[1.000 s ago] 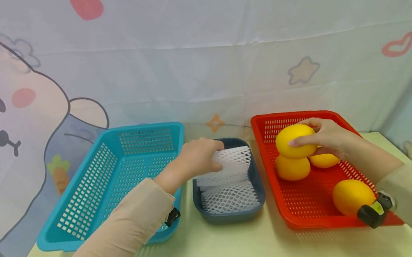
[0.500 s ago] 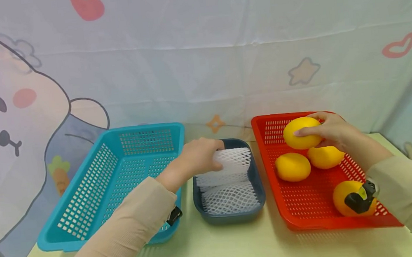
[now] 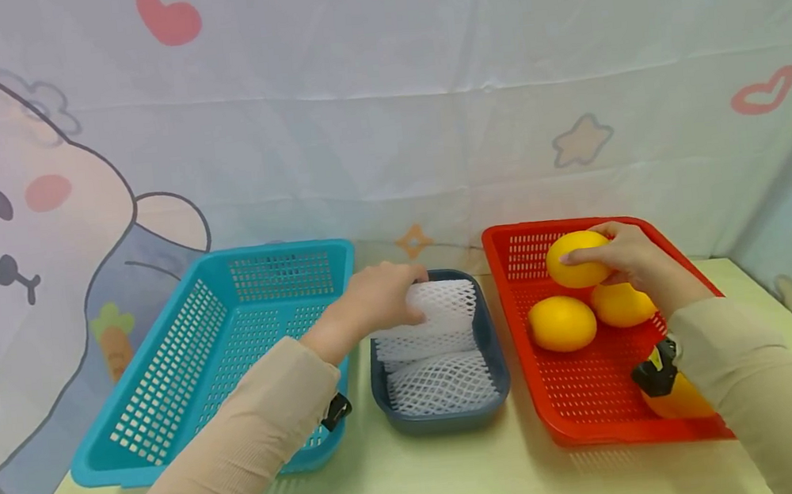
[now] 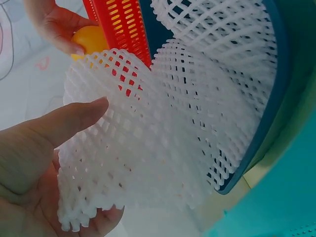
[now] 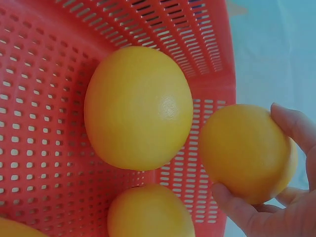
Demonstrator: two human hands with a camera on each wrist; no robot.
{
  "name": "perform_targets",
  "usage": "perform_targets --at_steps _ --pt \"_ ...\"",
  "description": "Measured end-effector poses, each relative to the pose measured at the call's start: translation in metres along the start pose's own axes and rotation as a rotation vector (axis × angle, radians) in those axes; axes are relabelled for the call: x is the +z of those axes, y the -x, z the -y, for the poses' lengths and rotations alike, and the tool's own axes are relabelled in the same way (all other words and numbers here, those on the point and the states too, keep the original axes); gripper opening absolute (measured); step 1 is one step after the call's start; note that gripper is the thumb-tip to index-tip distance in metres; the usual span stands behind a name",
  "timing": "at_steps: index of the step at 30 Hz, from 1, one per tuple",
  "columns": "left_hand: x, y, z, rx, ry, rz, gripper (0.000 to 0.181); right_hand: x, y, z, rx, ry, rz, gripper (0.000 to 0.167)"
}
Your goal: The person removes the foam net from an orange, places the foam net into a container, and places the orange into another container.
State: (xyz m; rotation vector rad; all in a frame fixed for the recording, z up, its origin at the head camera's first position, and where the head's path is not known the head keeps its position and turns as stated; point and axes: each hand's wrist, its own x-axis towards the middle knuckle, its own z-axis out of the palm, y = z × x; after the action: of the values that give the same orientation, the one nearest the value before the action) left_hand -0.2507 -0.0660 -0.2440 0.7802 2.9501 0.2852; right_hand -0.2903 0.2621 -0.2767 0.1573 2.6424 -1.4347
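In the head view my left hand [image 3: 383, 300] pinches a white foam fruit net [image 3: 441, 306] above the dark blue-grey bin [image 3: 448, 421]. More foam nets [image 3: 441, 386] lie inside that bin. The left wrist view shows thumb and fingers on either side of the held net [image 4: 133, 143], which is flattened and has nothing in it. Over the back of the red basket [image 3: 556, 422], my right hand [image 3: 629, 252] grips a yellow oval fruit [image 3: 576, 260], with fingers and thumb around it in the right wrist view. Below it sit two similar fruits [image 3: 562, 323] side by side.
A teal basket [image 3: 124, 472] with perforated walls stands at the left. Another fruit [image 3: 679, 399] lies near the red basket's front right, partly covered by the right wrist camera [image 3: 654, 369]. A printed cloth [image 3: 386, 144] hangs behind the pale table [image 3: 419, 483].
The right hand has lifted the fruit up and to the right, clear of the fruit beneath it, and its forearm has swung left. The left hand keeps hold of the net, nearly still.
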Motion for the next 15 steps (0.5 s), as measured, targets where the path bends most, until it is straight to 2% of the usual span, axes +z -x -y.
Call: perform_targets --at_steps 6,15 --pt "-0.003 -0.008 0.005 0.014 -0.02 -0.026 0.04 0.002 -0.006 -0.006 0.019 -0.036 -0.022 0.091" --pt "-0.008 -0.022 0.008 0.064 0.015 -0.167 0.038 0.005 -0.013 -0.013 0.033 -0.041 -0.045 0.09"
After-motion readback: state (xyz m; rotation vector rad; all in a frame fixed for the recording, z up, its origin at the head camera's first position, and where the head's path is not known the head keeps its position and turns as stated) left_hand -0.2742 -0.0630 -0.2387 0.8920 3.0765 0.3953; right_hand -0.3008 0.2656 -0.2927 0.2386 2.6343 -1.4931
